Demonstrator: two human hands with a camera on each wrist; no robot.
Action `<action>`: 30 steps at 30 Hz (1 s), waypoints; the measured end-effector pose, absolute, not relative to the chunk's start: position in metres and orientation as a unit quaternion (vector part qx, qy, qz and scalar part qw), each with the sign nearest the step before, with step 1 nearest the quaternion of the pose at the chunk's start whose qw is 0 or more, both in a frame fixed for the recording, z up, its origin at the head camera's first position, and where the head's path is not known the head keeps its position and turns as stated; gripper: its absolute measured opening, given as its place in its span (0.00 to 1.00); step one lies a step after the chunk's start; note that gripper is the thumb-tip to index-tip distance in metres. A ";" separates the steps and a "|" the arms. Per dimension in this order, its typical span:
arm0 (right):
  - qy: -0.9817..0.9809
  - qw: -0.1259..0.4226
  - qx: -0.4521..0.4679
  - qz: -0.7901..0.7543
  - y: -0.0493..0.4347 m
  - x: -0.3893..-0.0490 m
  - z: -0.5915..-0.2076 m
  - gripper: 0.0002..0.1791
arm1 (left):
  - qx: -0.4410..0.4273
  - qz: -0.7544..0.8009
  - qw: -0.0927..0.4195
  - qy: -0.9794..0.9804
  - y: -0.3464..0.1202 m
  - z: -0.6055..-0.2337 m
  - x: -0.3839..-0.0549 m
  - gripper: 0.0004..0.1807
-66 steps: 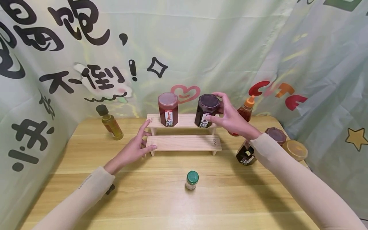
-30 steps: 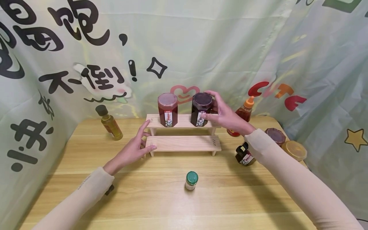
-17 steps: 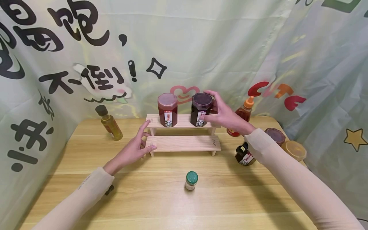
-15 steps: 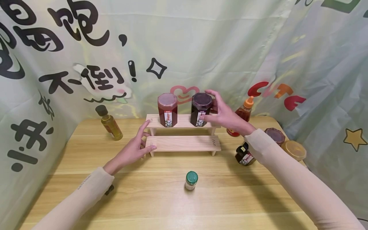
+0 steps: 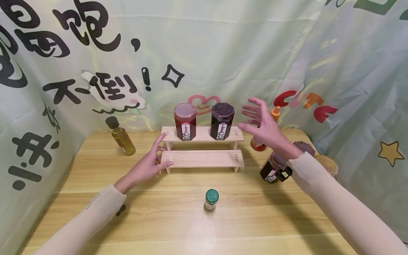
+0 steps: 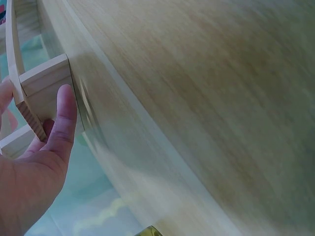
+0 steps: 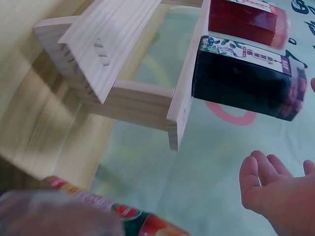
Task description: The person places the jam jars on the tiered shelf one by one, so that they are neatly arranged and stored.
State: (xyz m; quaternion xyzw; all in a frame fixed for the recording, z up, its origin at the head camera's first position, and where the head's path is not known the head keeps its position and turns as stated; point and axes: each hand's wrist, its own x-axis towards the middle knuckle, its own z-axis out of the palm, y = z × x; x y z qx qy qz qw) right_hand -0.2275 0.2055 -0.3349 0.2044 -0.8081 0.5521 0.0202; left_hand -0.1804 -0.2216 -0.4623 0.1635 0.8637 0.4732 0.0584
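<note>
A two-step wooden display rack (image 5: 204, 158) stands on the table. My left hand (image 5: 147, 163) holds its left end, with thumb and fingers around the lower step's end in the left wrist view. On the upper step stand two upright jars with white labels, a red jar (image 5: 185, 122) on the left and a dark purple jar (image 5: 222, 121) on the right. My right hand (image 5: 266, 129) is in the air right of the purple jar, fingers spread, touching nothing. In the right wrist view a gap shows between the right hand (image 7: 280, 189) and the purple jar (image 7: 246, 73).
A green-capped shaker (image 5: 211, 199) stands in front of the rack. An oil bottle (image 5: 121, 137) is at the left. At the right are an orange-capped sauce bottle (image 5: 258, 143), a dark jar (image 5: 271, 169), and further jars partly hidden by the right arm. A printed curtain (image 5: 204, 53) hangs behind.
My right hand set the purple jar down on the upper step beside the red jar, then let go and moved away to the right. The left hand stayed on the rack.
</note>
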 end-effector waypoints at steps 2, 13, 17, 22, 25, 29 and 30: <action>-0.809 0.026 0.202 0.552 0.211 -0.222 -0.335 0.47 | 0.163 0.473 0.057 0.864 -0.222 -0.463 -0.181 0.62; -0.818 0.044 0.183 0.544 0.245 -0.191 -0.335 0.45 | 0.163 0.469 0.056 0.866 -0.222 -0.464 -0.181 0.62; -0.823 0.061 0.174 0.537 0.257 -0.179 -0.338 0.44 | 0.166 0.467 0.055 0.867 -0.222 -0.464 -0.181 0.62; -0.820 0.086 0.169 0.541 0.272 -0.165 -0.344 0.43 | 0.164 0.463 0.054 0.870 -0.222 -0.464 -0.181 0.62; -0.821 0.096 0.163 0.539 0.279 -0.158 -0.348 0.43 | 0.162 0.463 0.054 0.870 -0.222 -0.464 -0.181 0.62; -0.830 0.100 0.146 0.529 0.289 -0.147 -0.355 0.43 | 0.160 0.466 0.054 0.869 -0.222 -0.464 -0.181 0.61; -0.832 0.100 0.144 0.527 0.291 -0.145 -0.357 0.43 | 0.160 0.466 0.054 0.869 -0.222 -0.464 -0.181 0.61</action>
